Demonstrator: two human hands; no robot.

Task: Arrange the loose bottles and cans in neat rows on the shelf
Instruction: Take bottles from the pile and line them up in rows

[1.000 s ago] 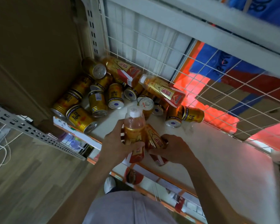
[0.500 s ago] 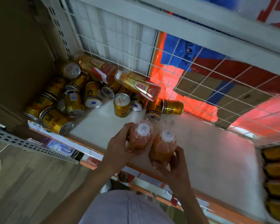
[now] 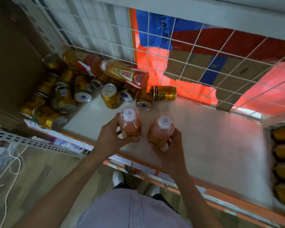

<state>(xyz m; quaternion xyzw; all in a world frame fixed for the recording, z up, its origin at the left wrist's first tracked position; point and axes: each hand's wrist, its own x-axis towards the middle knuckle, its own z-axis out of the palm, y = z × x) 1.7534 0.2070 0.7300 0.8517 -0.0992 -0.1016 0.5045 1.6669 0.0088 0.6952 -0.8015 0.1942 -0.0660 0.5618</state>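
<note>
orange and white-capped, gripping left bottle (image 3: 130, 125) upright in left hand (image 3: 112, 137) and right bottle (image 3: 161, 130) in right hand (image 3: 173, 145), just apart, at shelf (image 3: 204, 137) front; gold cans (image 3: 64, 97) jumbled far left under two lying bottles (image 3: 125, 74)

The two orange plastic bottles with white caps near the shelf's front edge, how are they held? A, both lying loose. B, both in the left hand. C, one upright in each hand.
C: the left hand grips one orange plastic bottle, the right hand the other bottle, both upright.
</note>
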